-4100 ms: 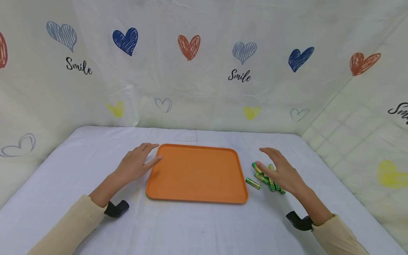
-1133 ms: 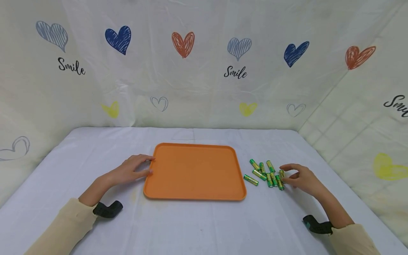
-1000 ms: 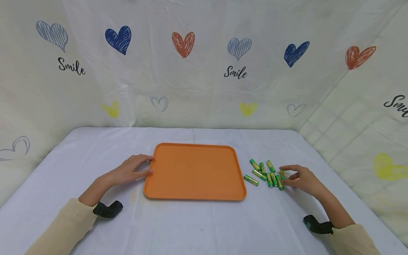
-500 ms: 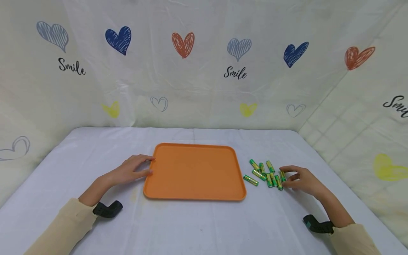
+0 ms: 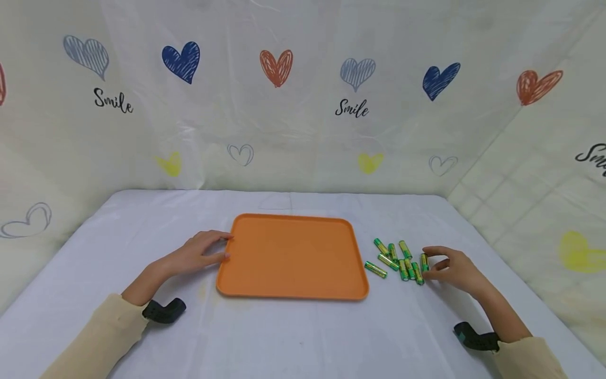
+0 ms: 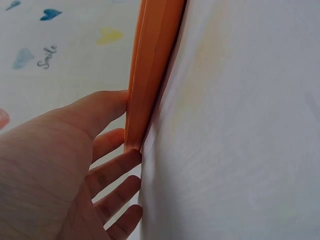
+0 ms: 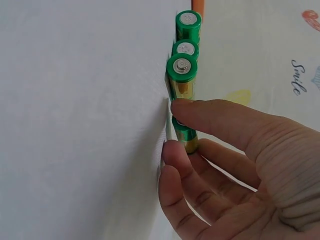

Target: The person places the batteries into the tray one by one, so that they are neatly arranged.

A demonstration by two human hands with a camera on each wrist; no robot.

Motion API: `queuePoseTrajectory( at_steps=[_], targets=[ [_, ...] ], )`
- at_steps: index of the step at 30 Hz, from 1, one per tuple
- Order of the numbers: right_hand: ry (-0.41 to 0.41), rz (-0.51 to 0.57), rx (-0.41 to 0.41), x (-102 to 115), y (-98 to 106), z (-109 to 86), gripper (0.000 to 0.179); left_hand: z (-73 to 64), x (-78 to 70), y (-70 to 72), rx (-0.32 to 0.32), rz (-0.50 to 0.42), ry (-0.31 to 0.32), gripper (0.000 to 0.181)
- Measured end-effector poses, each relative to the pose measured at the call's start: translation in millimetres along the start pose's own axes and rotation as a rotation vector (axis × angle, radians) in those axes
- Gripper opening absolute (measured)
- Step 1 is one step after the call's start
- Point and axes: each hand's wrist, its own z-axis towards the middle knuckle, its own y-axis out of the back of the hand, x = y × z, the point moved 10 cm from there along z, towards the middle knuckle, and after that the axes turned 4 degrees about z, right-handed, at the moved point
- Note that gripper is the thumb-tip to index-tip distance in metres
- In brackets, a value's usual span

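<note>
An orange tray (image 5: pixel 292 258) lies flat on the white-covered table. My left hand (image 5: pixel 194 253) rests at its left rim, thumb and fingertips touching the edge, the fingers loosely bent; the left wrist view shows the thumb against the tray wall. Right of the tray lie several green-and-gold batteries (image 5: pixel 388 261), grouped closely. At the group's right end, my right hand (image 5: pixel 454 269) pinches one battery (image 5: pixel 424 262) by its ends between thumb and index finger. In the right wrist view the thumb (image 7: pixel 215 117) covers part of that battery (image 7: pixel 187 140).
A white cloth (image 5: pixel 293 337) covers the table. Behind it hangs a pale sheet (image 5: pixel 303 126) printed with hearts and "Smile". Black wrist mounts sit on the left wrist (image 5: pixel 164 311) and the right wrist (image 5: pixel 475 337).
Since the earliest frame my left hand has lowered to the tray's rim, and my right hand has moved right and down to the end battery. Over the last second, both hands hardly move.
</note>
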Motion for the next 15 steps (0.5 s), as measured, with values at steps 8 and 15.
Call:
queuePoseTrajectory(
  at_steps=[8,15],
  targets=[
    [-0.005,-0.052,-0.04,1.7,3.3,-0.6,0.061,0.6,0.1,-0.7,0.014,-0.007,0.018,0.053],
    [-0.006,-0.052,-0.076,3.1,6.3,0.5,0.06,0.4,0.1,-0.2,0.014,-0.01,0.017,0.053]
  ],
)
